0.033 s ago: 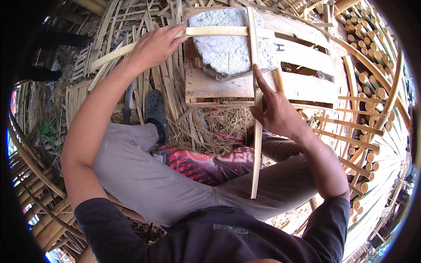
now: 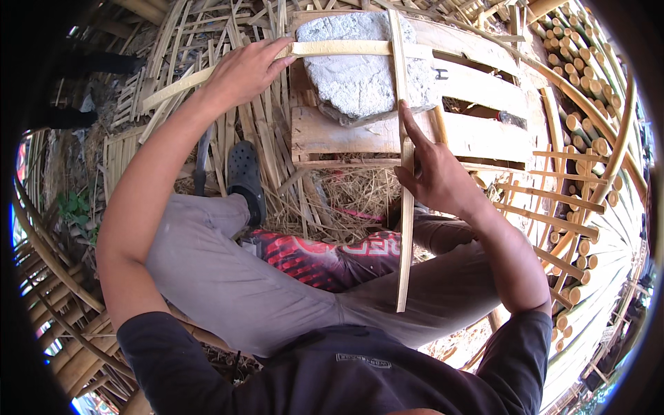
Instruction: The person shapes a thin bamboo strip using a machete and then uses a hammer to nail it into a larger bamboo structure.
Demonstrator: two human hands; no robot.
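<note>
Two pale bamboo strips cross over a rough grey stone block [image 2: 353, 76]. My left hand [image 2: 247, 69] grips the crosswise bamboo strip [image 2: 342, 48] at the block's left edge; its tail sticks out to the left past my wrist. The lengthwise bamboo strip [image 2: 405, 256] lies over the crosswise one near the block's right side and runs down toward my lap. My right hand [image 2: 439, 173] holds this strip just below the block, index finger stretched along it and thumb at its left edge. The fingers' undersides are hidden.
The block rests on a low slatted wooden platform [image 2: 339, 142]. Split bamboo strips [image 2: 270, 152] cover the ground at left. Stacked bamboo poles [image 2: 584, 66] and a bamboo lattice [image 2: 553, 187] stand at right. A dark clog [image 2: 243, 173] and a red printed cloth [image 2: 311, 256] are near my legs.
</note>
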